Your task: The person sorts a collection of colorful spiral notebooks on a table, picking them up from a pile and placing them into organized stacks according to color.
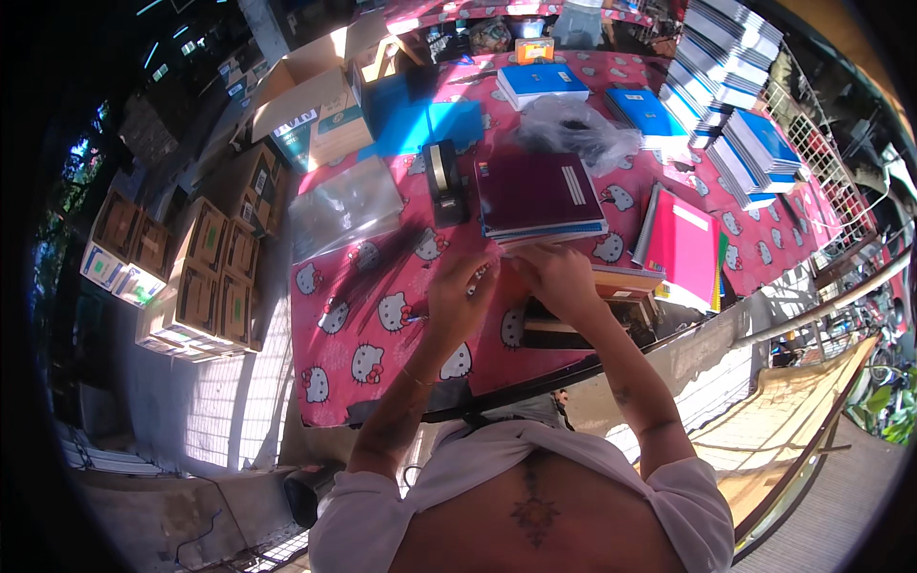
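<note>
My left hand (462, 294) is closed, its fingers curled, with small whitish bits showing by the fingers that I cannot name. Close beside it my right hand (554, 279) is bent inward, the fingertips pressed together. What the fingertips hold, if anything, is too small to tell. Both hands are at the near edge of a stack of spiral notebooks with a maroon notebook (537, 194) on top. A black tape dispenser (444, 183) stands left of the stack. Farther left lie see-through plastic sleeves (350, 208). By my right wrist are a brown box (626, 283) and pink-covered notebooks (680, 246).
A pink cartoon-cat cloth covers the table (392, 353). Blue notebooks (543, 82) and crumpled plastic (578, 132) lie beyond, with tall notebook stacks (716, 67) at far right. An open carton (320, 119) stands at back left; brown boxes (205, 272) are stacked left of the table.
</note>
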The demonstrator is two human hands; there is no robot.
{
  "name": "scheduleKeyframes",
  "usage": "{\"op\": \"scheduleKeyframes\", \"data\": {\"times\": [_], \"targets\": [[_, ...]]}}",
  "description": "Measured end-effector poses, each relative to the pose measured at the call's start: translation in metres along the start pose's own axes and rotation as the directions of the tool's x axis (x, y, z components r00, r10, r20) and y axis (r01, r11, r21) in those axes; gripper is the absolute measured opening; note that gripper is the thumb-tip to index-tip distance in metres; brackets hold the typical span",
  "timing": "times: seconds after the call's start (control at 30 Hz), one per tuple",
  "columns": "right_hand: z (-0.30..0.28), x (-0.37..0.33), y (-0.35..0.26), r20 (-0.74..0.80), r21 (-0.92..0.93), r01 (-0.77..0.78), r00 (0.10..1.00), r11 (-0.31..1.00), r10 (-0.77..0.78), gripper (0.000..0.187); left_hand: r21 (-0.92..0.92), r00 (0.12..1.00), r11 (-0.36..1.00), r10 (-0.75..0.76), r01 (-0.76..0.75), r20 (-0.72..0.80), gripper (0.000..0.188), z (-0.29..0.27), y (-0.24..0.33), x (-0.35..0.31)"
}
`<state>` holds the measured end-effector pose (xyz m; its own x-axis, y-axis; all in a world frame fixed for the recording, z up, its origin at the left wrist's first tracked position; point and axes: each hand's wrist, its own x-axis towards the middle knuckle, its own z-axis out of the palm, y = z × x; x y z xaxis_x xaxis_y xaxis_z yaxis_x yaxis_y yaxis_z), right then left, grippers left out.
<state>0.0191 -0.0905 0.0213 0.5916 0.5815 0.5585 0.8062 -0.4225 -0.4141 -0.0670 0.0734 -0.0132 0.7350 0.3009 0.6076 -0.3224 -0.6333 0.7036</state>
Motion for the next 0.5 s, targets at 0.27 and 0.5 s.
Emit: {"op": "scheduleKeyframes", "data": {"times": [0.27, 0.5], "targets": [[-0.008, 0.0, 0.004, 0.141, 0.005, -0.017, 0.99, 1.0, 0.017, 0.019, 0.111, 0.994, 0.991, 0.068, -0.077, 0.086, 0.021, -0.001, -0.014, 0.006], [-0.008, -0.002, 0.008, 0.113, 0.079, 0.028, 0.993, 0.996, -0.037, 0.015, 0.061, 0.8, 0.997, -0.081, 0.055, 0.594, 0.028, -0.026, -0.023, 0.039]]}}
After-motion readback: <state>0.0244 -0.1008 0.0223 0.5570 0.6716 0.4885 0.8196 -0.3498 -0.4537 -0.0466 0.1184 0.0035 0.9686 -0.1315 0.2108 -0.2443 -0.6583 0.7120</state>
